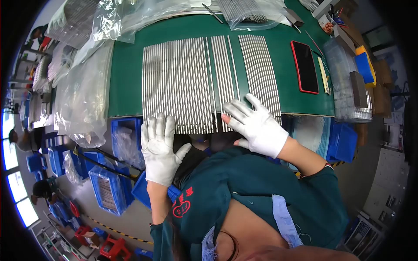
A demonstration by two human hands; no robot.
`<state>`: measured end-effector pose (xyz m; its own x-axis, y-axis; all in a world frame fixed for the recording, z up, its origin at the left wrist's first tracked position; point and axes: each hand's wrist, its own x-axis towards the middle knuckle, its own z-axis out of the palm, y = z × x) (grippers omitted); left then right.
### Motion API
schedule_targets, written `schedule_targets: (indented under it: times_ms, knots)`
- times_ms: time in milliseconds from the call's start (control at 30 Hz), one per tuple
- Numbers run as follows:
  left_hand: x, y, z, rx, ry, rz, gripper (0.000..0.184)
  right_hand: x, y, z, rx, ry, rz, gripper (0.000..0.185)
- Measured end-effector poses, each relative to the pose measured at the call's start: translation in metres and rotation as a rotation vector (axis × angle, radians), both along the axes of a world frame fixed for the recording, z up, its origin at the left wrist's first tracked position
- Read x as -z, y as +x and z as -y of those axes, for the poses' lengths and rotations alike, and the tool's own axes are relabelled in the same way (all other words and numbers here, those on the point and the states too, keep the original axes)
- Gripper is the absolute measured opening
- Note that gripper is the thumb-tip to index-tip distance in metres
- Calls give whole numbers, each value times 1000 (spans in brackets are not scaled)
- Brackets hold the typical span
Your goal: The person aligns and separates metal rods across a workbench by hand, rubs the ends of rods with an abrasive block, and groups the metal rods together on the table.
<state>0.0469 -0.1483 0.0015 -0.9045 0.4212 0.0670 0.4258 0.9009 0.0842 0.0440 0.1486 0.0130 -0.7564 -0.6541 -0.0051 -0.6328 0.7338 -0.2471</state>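
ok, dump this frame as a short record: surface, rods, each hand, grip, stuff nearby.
surface: green table
rods: metal, side by side; widest group at left, gaps toward the right
left hand: white glove, fingers spread over near ends of the leftmost rods
right hand: white glove, two bare fingertips, over near ends of the middle and right rods
grip: both hands open; pressure can't be told
right of rods: phone, red edge, screen dark
left of rods: clear bag
below table edge: blue bins
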Motion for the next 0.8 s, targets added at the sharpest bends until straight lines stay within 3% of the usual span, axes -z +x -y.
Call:
schedule_targets:
  times_ms: [100, 333, 633, 800]
  knots:
    - [0, 6, 12, -66, 0, 8, 86, -15, 9, -12, 81, 40, 14, 75]
    - [4, -6, -10, 9, 97, -40, 89, 2, -19, 42, -107, -119, -38, 76]
    - [0, 5, 22, -55, 155, -51, 91, -9, -9, 19, -29, 25, 34, 76]
    - [3, 3, 19, -67, 146, -33, 95, -3, -26, 53, -122, -119, -55, 76]
